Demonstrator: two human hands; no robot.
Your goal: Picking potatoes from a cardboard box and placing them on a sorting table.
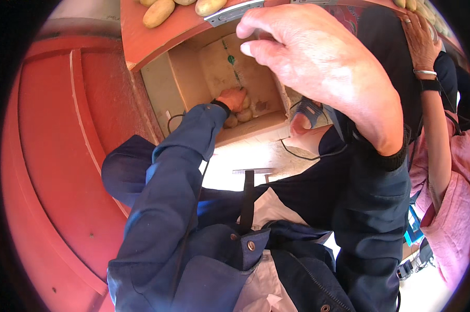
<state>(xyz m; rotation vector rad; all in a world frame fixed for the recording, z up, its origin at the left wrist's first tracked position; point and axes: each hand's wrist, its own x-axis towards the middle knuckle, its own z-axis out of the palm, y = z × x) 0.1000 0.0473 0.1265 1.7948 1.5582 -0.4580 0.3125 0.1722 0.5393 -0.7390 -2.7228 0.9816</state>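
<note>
My left hand (232,100) reaches down into a cardboard box (203,72) that stands below the edge of a red-orange tabletop (168,45). Its fingers touch potatoes (244,114) at the bottom of the box; I cannot tell whether they grip one. Raised close to the camera, my right hand (317,62) hangs in front of the table edge with bent fingers and a gap between thumb and forefinger. Nothing shows in it. Several more potatoes (159,13) lie on the tabletop above the box.
A red wooden panel (63,136) stands at the left. To the right sits another person in a pink garment (449,234), whose hand (419,43) rests by a dark-clothed knee. Metal strips (235,12) line the table edge. A black cable (309,158) runs beside a sandalled foot (303,117).
</note>
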